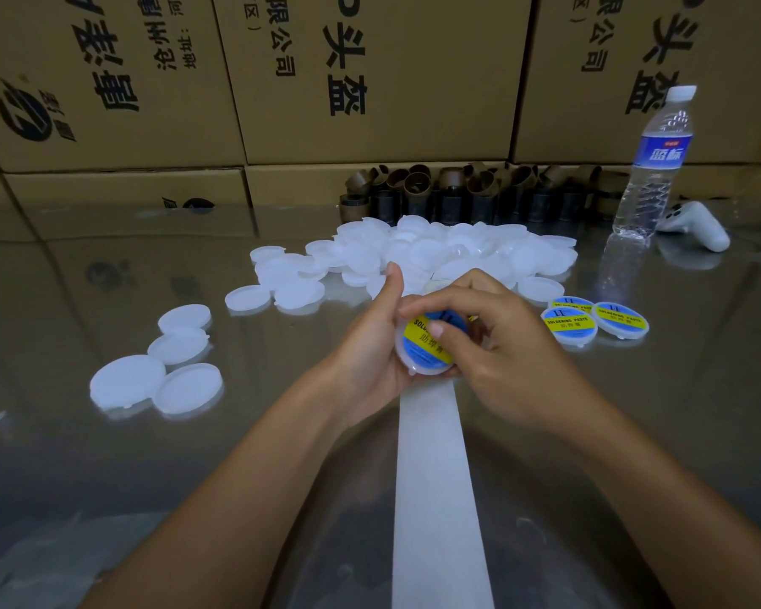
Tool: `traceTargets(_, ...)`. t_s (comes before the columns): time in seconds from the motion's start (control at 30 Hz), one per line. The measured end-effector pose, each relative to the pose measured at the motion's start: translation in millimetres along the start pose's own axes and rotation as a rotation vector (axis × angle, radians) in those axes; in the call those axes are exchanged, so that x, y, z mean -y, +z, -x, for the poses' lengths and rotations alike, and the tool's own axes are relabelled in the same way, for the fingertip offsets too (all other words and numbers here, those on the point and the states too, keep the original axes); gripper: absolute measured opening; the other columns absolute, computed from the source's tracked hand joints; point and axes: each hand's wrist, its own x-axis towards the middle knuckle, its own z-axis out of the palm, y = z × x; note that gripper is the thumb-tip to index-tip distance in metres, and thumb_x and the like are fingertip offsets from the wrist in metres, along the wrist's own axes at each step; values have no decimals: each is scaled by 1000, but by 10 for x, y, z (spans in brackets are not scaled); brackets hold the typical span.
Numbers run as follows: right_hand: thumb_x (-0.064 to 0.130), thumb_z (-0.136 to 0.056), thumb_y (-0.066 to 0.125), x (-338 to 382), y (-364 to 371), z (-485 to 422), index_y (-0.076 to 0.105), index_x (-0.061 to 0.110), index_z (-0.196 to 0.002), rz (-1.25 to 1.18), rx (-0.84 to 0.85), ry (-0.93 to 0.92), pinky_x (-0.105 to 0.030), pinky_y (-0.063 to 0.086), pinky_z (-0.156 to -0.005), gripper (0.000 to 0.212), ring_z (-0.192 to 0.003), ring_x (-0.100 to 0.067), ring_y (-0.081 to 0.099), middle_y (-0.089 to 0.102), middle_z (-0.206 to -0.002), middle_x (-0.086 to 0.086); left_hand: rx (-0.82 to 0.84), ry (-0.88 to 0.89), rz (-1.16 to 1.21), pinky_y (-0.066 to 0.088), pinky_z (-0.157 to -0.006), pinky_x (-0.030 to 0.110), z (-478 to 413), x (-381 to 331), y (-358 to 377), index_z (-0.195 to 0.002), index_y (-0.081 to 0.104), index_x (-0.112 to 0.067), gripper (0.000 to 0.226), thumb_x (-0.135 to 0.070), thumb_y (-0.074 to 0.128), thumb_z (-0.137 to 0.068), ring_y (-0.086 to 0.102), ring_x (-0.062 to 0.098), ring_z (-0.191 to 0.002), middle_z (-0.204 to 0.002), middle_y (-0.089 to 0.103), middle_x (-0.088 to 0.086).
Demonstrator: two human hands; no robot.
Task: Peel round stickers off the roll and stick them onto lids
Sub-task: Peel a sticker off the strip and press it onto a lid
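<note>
Lid pile [436,252] behind hands; stickered lids [598,320] right; bottle [653,169] far right.

Stickered lids [567,325] read "SOLDERING PASTE"; the bottle [662,156] label reads "蓝标".
</note>
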Motion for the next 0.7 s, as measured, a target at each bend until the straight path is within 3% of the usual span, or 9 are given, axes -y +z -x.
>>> traceTargets(0.13, 3, -90, 57, 5, -3, 2, 70, 34, -99, -8, 13, -7, -32, 51, -71, 35, -78, -2, 49, 45, -83, 9, -37, 1, -17, 58, -74, 29, 4, -5, 6, -130, 50, 3, 81, -61, 15, -95, 66, 20, -95, -109, 64, 17)
traceTargets(0.2, 3, -90, 58, 4, -1, 3, 70, 33, -99, -8, 13, -7, -39, 53, -72, 34, -77, -4, 48, 45, -83, 8, -48, 5, -21, 59, -77, 30, 16, -7, 17, -134, 45, 4, 81, -61, 14, -96, 64, 23, -99, -114, 62, 19)
traceTargets(0.3, 4, -90, 58, -8, 1, 1, 70, 34, -100, 0, 8, -12, -31, 52, -70, 34, -78, -3, 49, 45, -83, 9, -52, 0, -25, 57, -79, 30, 29, -14, 26, -127, 51, 2, 80, -61, 13, -96, 63, 24, -100, -116, 61, 19)
traceTargets(0.43, 3, -89, 59, -32, 4, -3, 69, 37, -97, 29, -3, -18, -12, 40, -69, 37, -82, -4, 50, 47, -86, 7, -53, -5, -34, 59, -76, 28, 38, -23, 44, -115, 56, -4, 75, -61, 12, -95, 63, 23, -98, -113, 61, 19)
traceTargets(0.5, 2, -89, 59, -35, 6, -5, 70, 37, -97, 28, -5, -14, -11, 38, -70, 37, -83, -4, 51, 48, -86, 7, -59, -4, -34, 58, -74, 28, 36, -21, 38, -113, 57, -2, 76, -61, 12, -95, 65, 21, -96, -110, 63, 18)
traceTargets(0.63, 1, -89, 58, -25, 1, 0, 71, 35, -98, 20, -5, -14, -19, 46, -68, 37, -79, -3, 50, 47, -85, 8, -75, 0, -23, 59, -73, 29, 30, -23, 42, -132, 46, 5, 82, -61, 13, -96, 64, 23, -100, -115, 61, 19)
traceTargets(0.7, -1, -88, 58, -19, 4, 1, 71, 32, -99, 46, -18, -31, -12, 41, -67, 36, -79, 0, 49, 47, -85, 6, -69, 1, -16, 59, -76, 29, 35, -26, 59, -136, 41, 5, 82, -61, 13, -96, 62, 24, -102, -118, 59, 19)
